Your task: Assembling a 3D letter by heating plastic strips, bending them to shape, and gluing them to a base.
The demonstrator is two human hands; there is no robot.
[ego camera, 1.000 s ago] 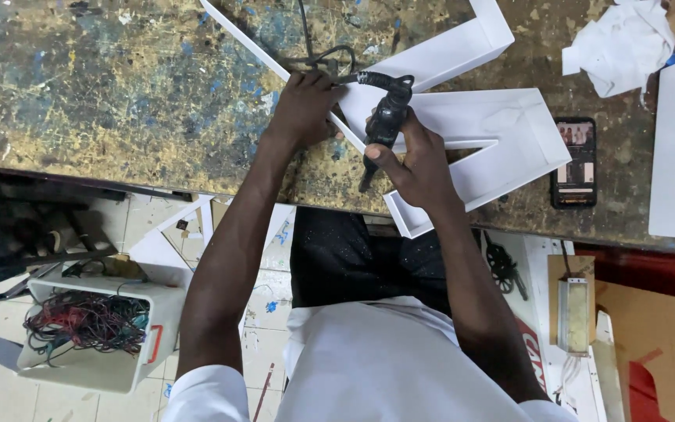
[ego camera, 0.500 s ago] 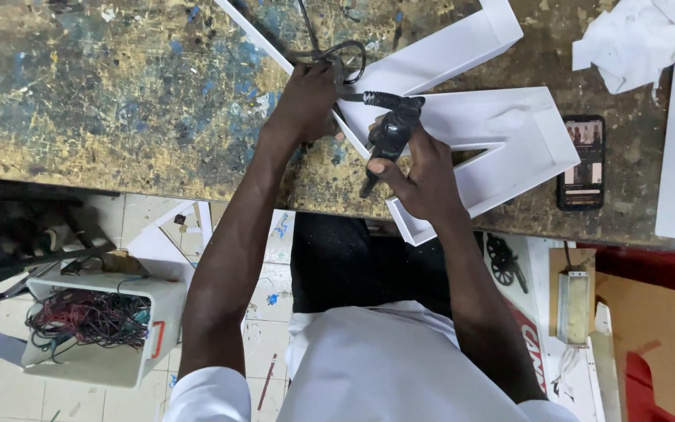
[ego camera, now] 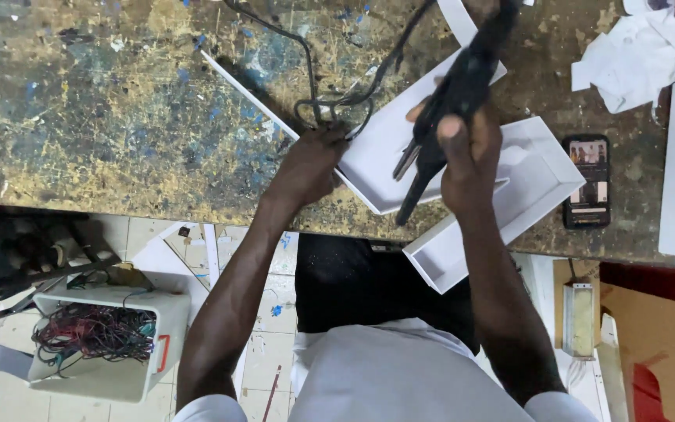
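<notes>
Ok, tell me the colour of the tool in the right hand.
Black tool, head view.

Light is even and fairly bright, seemingly from overhead. The white channel letter (ego camera: 400,148) and the crumpled white paper (ego camera: 634,55) near the table's far right corner are close to blown out, with little surface detail. The table (ego camera: 119,117) shows its mottled paint clearly and has no harsh glare. A soft shadow lies beside the thin white strip (ego camera: 248,94), and deep shade fills the space under the table's near edge at the left. The black tool (ego camera: 455,101) in the right hand (ego camera: 470,156) is slightly smeared by motion. The phone screen (ego camera: 587,180) glows.
</notes>
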